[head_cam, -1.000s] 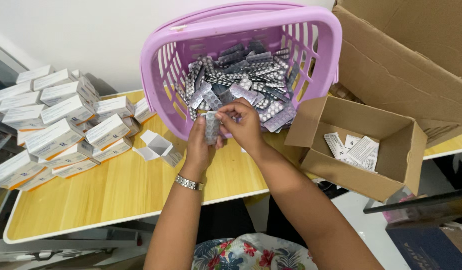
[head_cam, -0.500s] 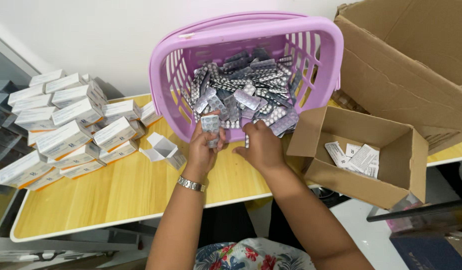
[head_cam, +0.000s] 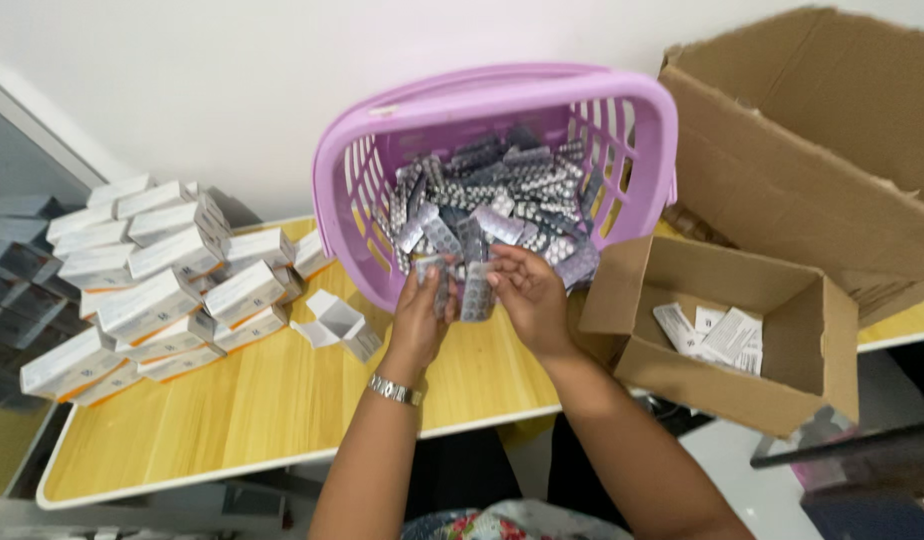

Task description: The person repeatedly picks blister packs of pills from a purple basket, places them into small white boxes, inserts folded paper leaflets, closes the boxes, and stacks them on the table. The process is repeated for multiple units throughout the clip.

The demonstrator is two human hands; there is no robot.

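A lilac plastic basket lies tipped toward me on the wooden table, filled with several silver blister strips. My left hand, with a metal watch at the wrist, grips a small stack of blister strips at the basket's front lip. My right hand pinches another blister strip right beside it. An open white carton lies on the table just left of my left hand.
Several white and orange cartons are piled on the left of the table. A small brown cardboard box with folded paper leaflets stands at the right. A large open cardboard box is behind it.
Both hands stayed at the basket's front lip. The right hand drew a strip out beside the left hand's stack. The camera view shifted slightly.
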